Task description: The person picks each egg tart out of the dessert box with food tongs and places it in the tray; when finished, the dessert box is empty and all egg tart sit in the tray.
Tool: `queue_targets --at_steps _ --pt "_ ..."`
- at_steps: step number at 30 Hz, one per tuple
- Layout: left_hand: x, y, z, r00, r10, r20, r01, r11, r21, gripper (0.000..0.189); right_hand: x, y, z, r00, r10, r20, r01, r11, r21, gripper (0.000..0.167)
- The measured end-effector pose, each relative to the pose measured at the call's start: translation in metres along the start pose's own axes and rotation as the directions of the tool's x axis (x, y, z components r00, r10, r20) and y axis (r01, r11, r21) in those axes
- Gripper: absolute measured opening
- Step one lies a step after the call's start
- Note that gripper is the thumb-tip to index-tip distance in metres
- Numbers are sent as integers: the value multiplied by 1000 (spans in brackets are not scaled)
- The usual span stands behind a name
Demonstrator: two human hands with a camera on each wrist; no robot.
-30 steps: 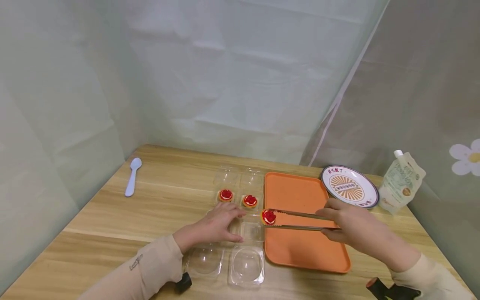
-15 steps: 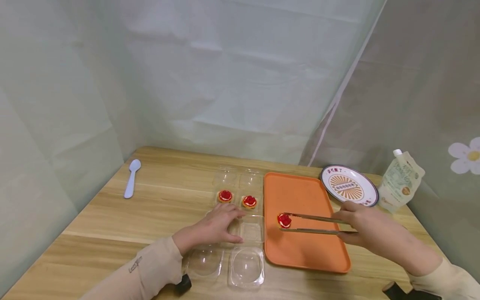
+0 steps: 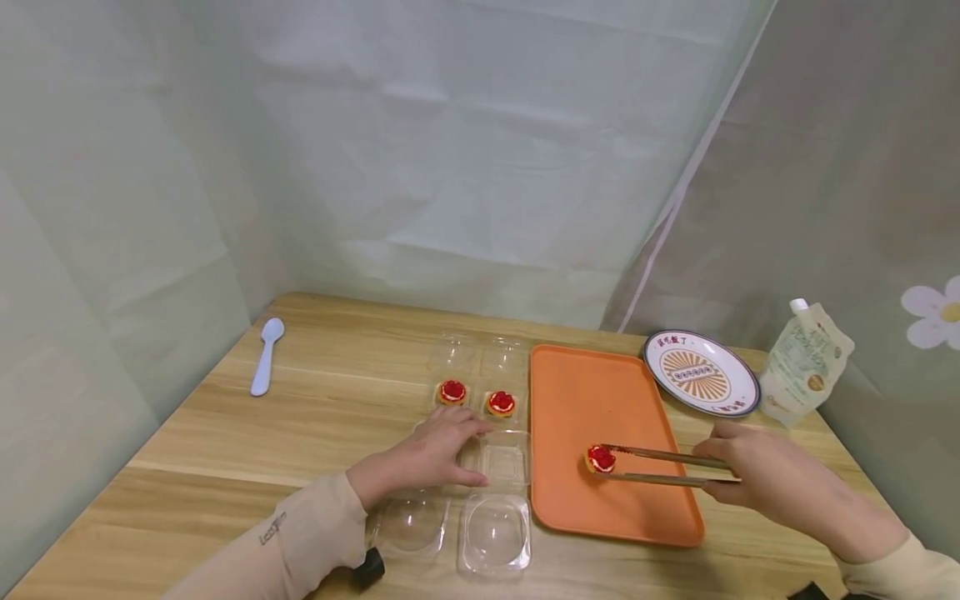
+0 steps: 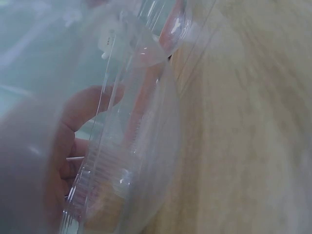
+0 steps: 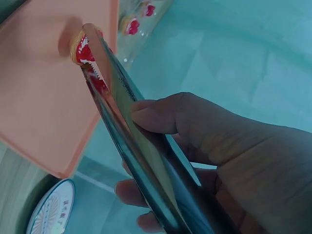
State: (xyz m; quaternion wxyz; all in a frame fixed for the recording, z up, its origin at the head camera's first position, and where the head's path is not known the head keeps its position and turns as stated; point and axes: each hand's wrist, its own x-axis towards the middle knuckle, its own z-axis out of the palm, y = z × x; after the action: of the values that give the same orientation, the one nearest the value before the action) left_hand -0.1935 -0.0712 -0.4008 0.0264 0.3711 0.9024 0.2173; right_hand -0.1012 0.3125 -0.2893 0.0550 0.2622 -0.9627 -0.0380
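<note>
My right hand (image 3: 780,479) grips metal tongs (image 3: 667,455), with the thumb on one arm and the fingers on the other. The tips of the tongs hold a small tart (image 3: 600,459) topped with red fruit and white cream, over the orange tray (image 3: 585,375). My left hand (image 3: 435,454), fingers spread and gently bent, rests at the near clear plastic container (image 3: 495,533) and partly covers it. In the left wrist view, fingers (image 4: 90,105) show through clear plastic. Two similar tarts, a left one (image 3: 452,392) and a right one (image 3: 501,404), sit in clear compartments behind that hand.
A patterned plate (image 3: 702,372) overlaps the tray's far right corner, with a spouted pouch (image 3: 806,364) standing beside it. Far left on the wooden table (image 3: 337,367) lies a pale blue spoon (image 3: 266,358). Hanging cloth (image 3: 480,167) encloses the back and sides.
The right hand has drawn the tongs and tart rightward and slightly nearer, from the containers' edge to over the tray. The left hand has stayed in place.
</note>
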Motion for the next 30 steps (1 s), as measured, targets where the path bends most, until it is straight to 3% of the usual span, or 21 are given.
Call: queue_targets --at_steps 6,14,19,22,26,30 --pt "-2 -1 1 1000 -5 1 5 1000 10 72 -2 4 5 997 49 58 -49 999 7 26" --pt "0 0 -1 1000 3 7 -3 1000 18 72 -7 9 10 994 87 70 -90 995 35 29" --pt "-1 0 -2 1000 7 18 -7 1000 24 74 -15 13 11 996 87 18 -88 994 71 32" --pt "-1 1 -4 1000 13 21 -14 1000 22 76 -21 15 11 996 70 -62 -65 994 84 35" --pt "-2 2 -10 1000 16 6 -16 1000 -11 76 -26 13 11 983 44 -180 -30 996 81 39" --pt "-3 1 -18 999 27 -26 -27 999 -23 74 -24 8 11 970 47 -239 -28 996 82 39"
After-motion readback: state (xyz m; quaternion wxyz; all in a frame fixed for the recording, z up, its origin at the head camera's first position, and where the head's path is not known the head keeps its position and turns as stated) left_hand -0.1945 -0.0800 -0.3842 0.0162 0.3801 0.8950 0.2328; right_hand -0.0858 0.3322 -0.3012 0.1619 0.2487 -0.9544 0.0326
